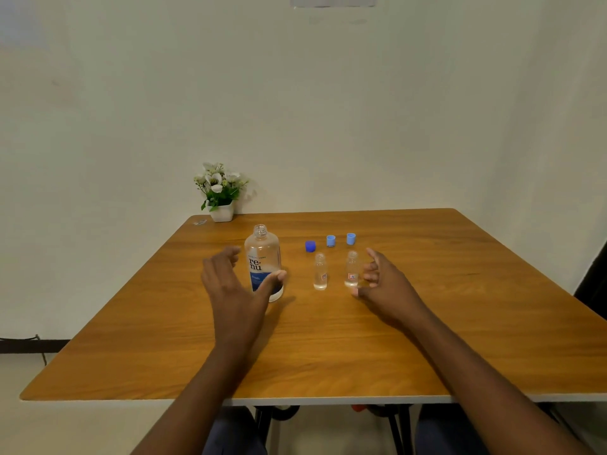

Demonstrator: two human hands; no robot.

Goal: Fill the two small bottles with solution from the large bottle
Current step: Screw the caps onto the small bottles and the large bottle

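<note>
A large clear bottle [262, 254] with a blue label stands upright and uncapped on the wooden table [328, 339]. My left hand [235, 287] is spread beside it, thumb crossing in front of its lower label, fingers behind its left side, not clasped. Two small clear bottles stand open to the right: one [320, 271] in the middle, another [351, 269] just left of my right hand [386, 287]. That hand hovers with loosely bent fingers near the right small bottle and holds nothing. Both small bottles show a little clear liquid at the bottom.
Three loose caps lie in a row behind the small bottles: a dark blue cap [310, 246] and two light blue caps [330, 240] [351, 238]. A white pot of artificial flowers [220, 195] stands at the back left corner, against the wall.
</note>
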